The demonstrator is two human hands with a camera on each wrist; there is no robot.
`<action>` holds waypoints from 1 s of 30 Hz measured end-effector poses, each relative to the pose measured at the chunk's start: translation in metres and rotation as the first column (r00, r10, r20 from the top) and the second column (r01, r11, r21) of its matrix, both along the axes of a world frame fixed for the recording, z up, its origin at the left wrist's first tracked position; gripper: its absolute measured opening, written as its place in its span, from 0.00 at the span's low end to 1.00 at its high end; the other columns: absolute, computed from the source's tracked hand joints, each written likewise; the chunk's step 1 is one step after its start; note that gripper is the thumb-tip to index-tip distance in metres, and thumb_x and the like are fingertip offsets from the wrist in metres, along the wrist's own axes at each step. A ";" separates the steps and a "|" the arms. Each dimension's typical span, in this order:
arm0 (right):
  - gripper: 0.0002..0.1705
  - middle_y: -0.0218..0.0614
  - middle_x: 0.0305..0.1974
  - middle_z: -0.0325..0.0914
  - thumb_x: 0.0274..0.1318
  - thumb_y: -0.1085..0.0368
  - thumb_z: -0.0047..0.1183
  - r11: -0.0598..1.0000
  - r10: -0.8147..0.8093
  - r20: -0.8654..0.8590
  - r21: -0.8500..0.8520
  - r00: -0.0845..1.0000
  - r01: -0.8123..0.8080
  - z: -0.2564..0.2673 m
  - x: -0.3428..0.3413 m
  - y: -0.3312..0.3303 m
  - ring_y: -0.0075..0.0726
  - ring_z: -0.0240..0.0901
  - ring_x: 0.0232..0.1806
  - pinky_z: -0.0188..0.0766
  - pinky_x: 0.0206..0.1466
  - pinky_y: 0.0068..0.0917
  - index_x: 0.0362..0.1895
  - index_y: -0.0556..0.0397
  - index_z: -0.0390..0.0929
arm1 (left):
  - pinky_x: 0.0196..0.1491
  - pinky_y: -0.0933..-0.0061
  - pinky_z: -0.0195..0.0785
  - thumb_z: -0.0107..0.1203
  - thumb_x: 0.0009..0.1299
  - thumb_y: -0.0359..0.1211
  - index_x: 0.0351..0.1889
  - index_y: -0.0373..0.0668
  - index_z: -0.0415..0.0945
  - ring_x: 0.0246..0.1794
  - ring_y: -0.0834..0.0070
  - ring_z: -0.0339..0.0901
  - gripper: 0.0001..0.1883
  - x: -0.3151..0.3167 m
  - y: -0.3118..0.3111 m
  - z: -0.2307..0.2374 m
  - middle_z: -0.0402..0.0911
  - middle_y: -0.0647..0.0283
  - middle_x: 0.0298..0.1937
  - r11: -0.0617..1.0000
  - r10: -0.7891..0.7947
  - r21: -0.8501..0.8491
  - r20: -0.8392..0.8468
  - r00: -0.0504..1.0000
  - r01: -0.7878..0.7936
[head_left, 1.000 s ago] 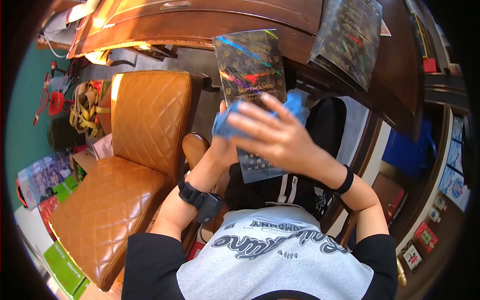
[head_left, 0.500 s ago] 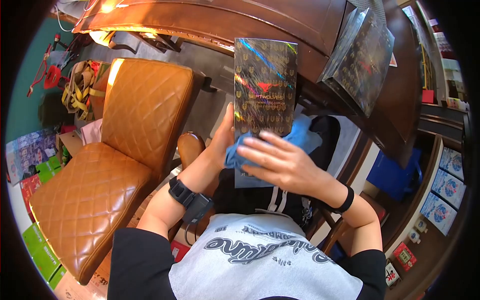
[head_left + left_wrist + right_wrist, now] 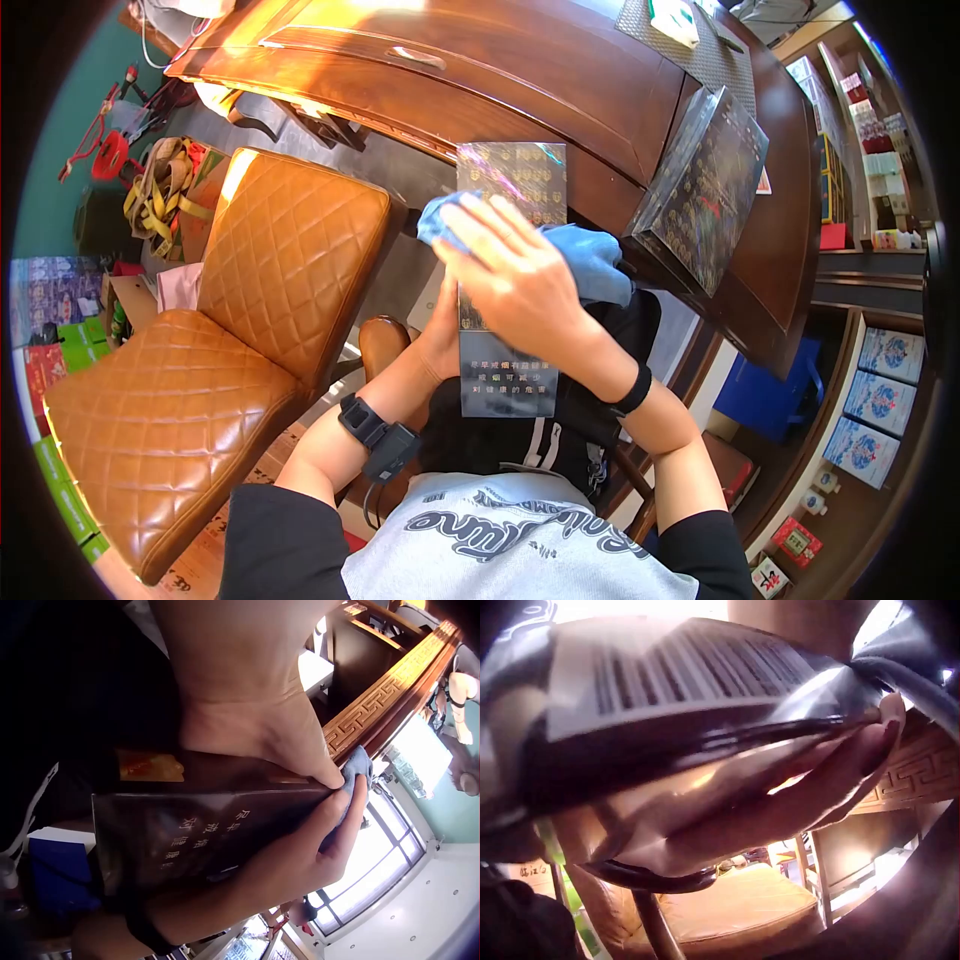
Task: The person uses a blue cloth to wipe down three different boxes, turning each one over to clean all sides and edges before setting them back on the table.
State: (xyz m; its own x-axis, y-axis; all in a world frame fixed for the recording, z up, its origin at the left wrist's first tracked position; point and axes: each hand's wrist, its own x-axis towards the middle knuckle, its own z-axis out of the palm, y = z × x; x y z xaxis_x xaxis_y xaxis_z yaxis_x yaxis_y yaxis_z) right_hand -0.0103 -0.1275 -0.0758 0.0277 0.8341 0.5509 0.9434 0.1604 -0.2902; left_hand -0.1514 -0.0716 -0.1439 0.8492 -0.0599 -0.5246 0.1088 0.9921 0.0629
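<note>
A dark, glossy cigarette carton (image 3: 508, 385), patterned in gold with pale characters on its near end, is held over the lap. My left hand (image 3: 438, 325) grips it along its left edge; in the right wrist view, fingers (image 3: 810, 780) reach across beneath the barcoded side. Across the upper face lies my right hand (image 3: 520, 275), fingers straight, pressing a blue cloth (image 3: 590, 262). The cloth bunches past the fingertips at the left edge and trails off to the right. The left wrist view shows the cloth (image 3: 360, 761) at the carton's far edge.
A second dark carton (image 3: 705, 190) leans near the front edge of the wooden desk (image 3: 480, 75). To the left stands a brown leather chair (image 3: 290, 250). Shelves (image 3: 800, 510) with boxes and a blue bag (image 3: 770, 390) are at the right.
My right hand has slid the cloth away from me, towards the carton's far left edge, uncovering the near-end lettering. My left hand keeps its hold. More of the desk shows in the head view.
</note>
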 end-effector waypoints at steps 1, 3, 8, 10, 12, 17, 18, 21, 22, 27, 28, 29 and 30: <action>0.20 0.49 0.58 0.78 0.50 0.65 0.54 1.000 -0.026 0.020 0.004 0.999 0.026 0.003 0.010 0.006 0.54 0.71 0.65 0.60 0.74 0.51 0.48 0.56 0.84 | 0.71 0.44 0.61 0.30 0.71 0.74 0.79 0.53 0.56 0.73 0.55 0.66 0.47 0.005 0.001 0.006 0.64 0.55 0.76 0.999 0.016 0.029 0.041 0.999 -0.018; 0.20 0.48 0.60 0.77 0.54 0.63 0.55 0.984 -0.176 0.113 0.029 0.978 0.174 0.000 0.031 0.017 0.53 0.71 0.65 0.59 0.74 0.51 0.52 0.54 0.83 | 0.72 0.43 0.60 0.31 0.71 0.74 0.78 0.53 0.56 0.73 0.54 0.66 0.48 0.015 -0.001 0.012 0.65 0.53 0.75 0.995 0.043 0.084 0.117 0.992 -0.053; 0.17 0.50 0.61 0.76 0.59 0.67 0.54 0.914 -0.389 -0.107 0.078 0.915 0.398 -0.002 0.060 0.020 0.54 0.70 0.66 0.64 0.72 0.51 0.52 0.55 0.83 | 0.75 0.44 0.56 0.25 0.76 0.69 0.80 0.48 0.51 0.74 0.52 0.64 0.45 0.020 0.003 0.015 0.61 0.52 0.77 1.000 0.007 -0.019 0.491 0.871 0.003; 0.18 0.50 0.60 0.76 0.57 0.68 0.54 0.943 -0.322 -0.003 0.091 0.947 0.320 -0.001 0.053 0.014 0.54 0.70 0.66 0.64 0.72 0.51 0.52 0.56 0.83 | 0.74 0.44 0.56 0.25 0.76 0.69 0.80 0.48 0.51 0.73 0.53 0.65 0.45 0.020 0.001 0.013 0.61 0.52 0.77 0.999 0.044 -0.047 0.403 0.914 -0.027; 0.20 0.50 0.58 0.78 0.53 0.70 0.53 0.978 -0.204 0.080 0.068 0.976 0.198 0.003 0.038 0.005 0.54 0.72 0.65 0.64 0.72 0.50 0.51 0.56 0.83 | 0.73 0.46 0.59 0.27 0.77 0.68 0.79 0.49 0.52 0.73 0.55 0.66 0.43 0.016 -0.001 0.005 0.62 0.54 0.77 0.996 0.086 -0.061 0.306 0.948 -0.070; 0.18 0.49 0.58 0.79 0.50 0.71 0.55 0.999 0.009 -0.010 -0.050 1.000 -0.009 0.011 0.017 -0.014 0.54 0.73 0.65 0.64 0.72 0.49 0.48 0.55 0.85 | 0.71 0.46 0.63 0.27 0.77 0.68 0.79 0.50 0.55 0.72 0.56 0.68 0.42 0.009 -0.001 -0.011 0.65 0.55 0.75 0.967 0.187 -0.234 0.366 0.912 -0.104; 0.17 0.49 0.58 0.78 0.52 0.71 0.55 0.998 -0.035 0.011 -0.052 0.999 0.035 0.015 0.028 -0.013 0.54 0.72 0.65 0.63 0.72 0.50 0.48 0.56 0.85 | 0.71 0.46 0.62 0.27 0.77 0.68 0.79 0.50 0.55 0.72 0.56 0.68 0.42 0.014 0.001 0.006 0.66 0.54 0.75 0.991 0.126 -0.068 0.286 0.950 -0.111; 0.16 0.49 0.60 0.78 0.58 0.72 0.54 0.964 -0.264 -0.087 0.006 0.961 0.266 0.013 0.059 -0.004 0.57 0.69 0.68 0.60 0.74 0.51 0.50 0.57 0.84 | 0.72 0.46 0.62 0.25 0.78 0.68 0.79 0.48 0.54 0.71 0.56 0.68 0.43 0.021 0.006 0.014 0.65 0.51 0.75 0.999 0.034 -0.004 0.349 0.937 -0.035; 0.16 0.50 0.59 0.78 0.61 0.72 0.52 0.958 -0.282 -0.187 0.005 0.941 0.288 0.007 0.062 -0.001 0.59 0.69 0.68 0.59 0.74 0.53 0.52 0.57 0.83 | 0.72 0.46 0.62 0.24 0.78 0.67 0.79 0.48 0.54 0.71 0.56 0.69 0.43 0.020 0.006 0.014 0.65 0.51 0.75 1.000 0.023 -0.005 0.331 0.943 -0.023; 0.16 0.46 0.55 0.80 0.48 0.73 0.56 0.999 -0.045 0.012 -0.006 0.999 0.045 0.008 0.030 -0.017 0.53 0.74 0.63 0.64 0.72 0.52 0.44 0.55 0.85 | 0.68 0.51 0.68 0.26 0.78 0.67 0.76 0.49 0.61 0.68 0.59 0.73 0.41 0.013 0.006 -0.001 0.71 0.53 0.71 0.985 0.152 -0.129 0.353 0.923 -0.113; 0.16 0.45 0.56 0.80 0.46 0.72 0.56 0.997 0.043 -0.045 -0.060 0.998 -0.045 0.010 0.018 -0.028 0.52 0.75 0.63 0.65 0.72 0.51 0.43 0.55 0.85 | 0.68 0.51 0.68 0.28 0.78 0.67 0.75 0.49 0.62 0.67 0.59 0.74 0.40 0.008 0.006 -0.010 0.72 0.53 0.70 0.980 0.168 -0.166 0.369 0.914 -0.113; 0.16 0.44 0.56 0.80 0.45 0.72 0.56 0.985 0.126 -0.107 -0.108 0.986 -0.137 0.012 0.008 -0.038 0.50 0.75 0.63 0.66 0.72 0.50 0.41 0.55 0.86 | 0.68 0.52 0.69 0.29 0.77 0.67 0.74 0.50 0.64 0.66 0.60 0.74 0.40 0.004 0.006 -0.020 0.73 0.53 0.69 0.973 0.183 -0.203 0.384 0.905 -0.111; 0.16 0.44 0.57 0.80 0.43 0.72 0.57 0.971 0.186 -0.118 -0.129 0.975 -0.201 0.010 0.002 -0.048 0.49 0.75 0.64 0.67 0.71 0.49 0.40 0.55 0.86 | 0.67 0.52 0.69 0.30 0.77 0.67 0.73 0.50 0.66 0.65 0.60 0.75 0.40 0.004 0.007 -0.016 0.74 0.53 0.68 0.965 0.197 -0.240 0.401 0.895 -0.106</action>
State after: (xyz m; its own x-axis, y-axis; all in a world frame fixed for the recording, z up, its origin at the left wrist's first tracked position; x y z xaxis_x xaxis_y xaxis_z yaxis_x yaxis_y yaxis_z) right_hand -0.0085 -0.1751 -0.0654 -0.0902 0.8974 0.4319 0.8617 0.2878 -0.4180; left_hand -0.1475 -0.0647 -0.1602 0.9938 0.0197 -0.1091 -0.0348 0.9898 -0.1385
